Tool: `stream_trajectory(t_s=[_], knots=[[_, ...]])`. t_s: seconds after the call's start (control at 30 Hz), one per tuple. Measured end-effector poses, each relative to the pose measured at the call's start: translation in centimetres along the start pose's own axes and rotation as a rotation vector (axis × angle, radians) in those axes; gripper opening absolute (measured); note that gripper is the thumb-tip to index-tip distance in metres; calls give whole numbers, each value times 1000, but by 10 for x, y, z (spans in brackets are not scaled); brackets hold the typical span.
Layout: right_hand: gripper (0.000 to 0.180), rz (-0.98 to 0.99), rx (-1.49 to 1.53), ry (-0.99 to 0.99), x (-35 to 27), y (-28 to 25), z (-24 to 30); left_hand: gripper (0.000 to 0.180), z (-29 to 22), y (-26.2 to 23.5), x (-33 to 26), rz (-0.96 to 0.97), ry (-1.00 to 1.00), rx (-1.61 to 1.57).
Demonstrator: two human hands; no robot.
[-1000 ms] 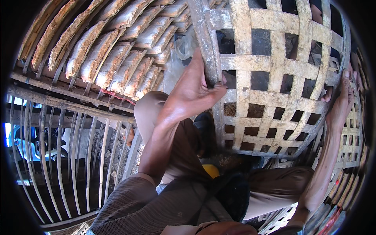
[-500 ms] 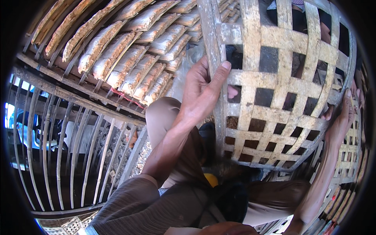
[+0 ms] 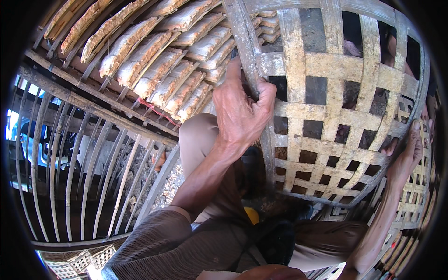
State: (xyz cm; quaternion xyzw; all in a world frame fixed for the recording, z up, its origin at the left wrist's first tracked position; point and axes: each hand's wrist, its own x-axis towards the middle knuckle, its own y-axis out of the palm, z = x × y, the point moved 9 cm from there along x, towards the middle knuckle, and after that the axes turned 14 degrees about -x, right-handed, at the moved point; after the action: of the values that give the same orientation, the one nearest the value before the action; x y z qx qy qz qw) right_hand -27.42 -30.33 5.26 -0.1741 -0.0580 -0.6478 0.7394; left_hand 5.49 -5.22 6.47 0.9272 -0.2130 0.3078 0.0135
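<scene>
A woven bamboo lattice panel [image 3: 319, 110] with a greyish rim stands tilted before me, its open weave showing dark gaps. My left hand [image 3: 243, 108] is closed round the rim's left side, the thumb on the near face and the other fingers partly hidden behind it. On the right side, my right hand [image 3: 410, 145] grips the rim, with fingertips showing through a gap in the weave. Both hands hold the same panel. Its lower edge sits low between my bent legs, over shadowed ground.
Rows of pale, rough-edged slabs [image 3: 156, 58] lie overlapping on a slatted rack [image 3: 98, 88] at the upper left. Upright bamboo bars [image 3: 74, 168] stand at the left. Another woven panel [image 3: 413, 184] is at the far right, above stacked strips [image 3: 396, 254]. Part of another person [image 3: 392, 44] shows behind the lattice.
The panel has tipped slightly, its top rim coming further into view. My left hand has shifted upward along the side, and its thumb has bent round the rim. My right hand keeps its hold.
</scene>
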Motion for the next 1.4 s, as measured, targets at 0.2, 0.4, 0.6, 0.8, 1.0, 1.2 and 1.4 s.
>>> stream_trajectory(t_s=[0.2, 0.4, 0.6, 0.8, 1.0, 1.2, 1.4], knots=[[34, 7, -13, 0, 0, -2, -4, 23, 8, -2, 3, 6, -4, -44], [35, -10, -13, 3, 2, -3, -10, 27, 17, 3, 3, 55, 33, -230], [35, 35, -37, -16, 3, 4, -6, 23, 33, 5, 6, 97, -231, -439], [35, 21, -15, 13, 7, 1, -13, 28, 31, 26, 4, 250, -404, -891], [37, 61, -54, -7, 6, 10, -5, 24, 37, 14, 1, 182, -486, -707], [35, 124, -65, -19, 10, 10, -6, 34, 34, 17, 1, 155, -514, -627], [38, 81, -1, 63, 10, 10, -19, 40, 20, 33, 1, 366, -357, -786]])
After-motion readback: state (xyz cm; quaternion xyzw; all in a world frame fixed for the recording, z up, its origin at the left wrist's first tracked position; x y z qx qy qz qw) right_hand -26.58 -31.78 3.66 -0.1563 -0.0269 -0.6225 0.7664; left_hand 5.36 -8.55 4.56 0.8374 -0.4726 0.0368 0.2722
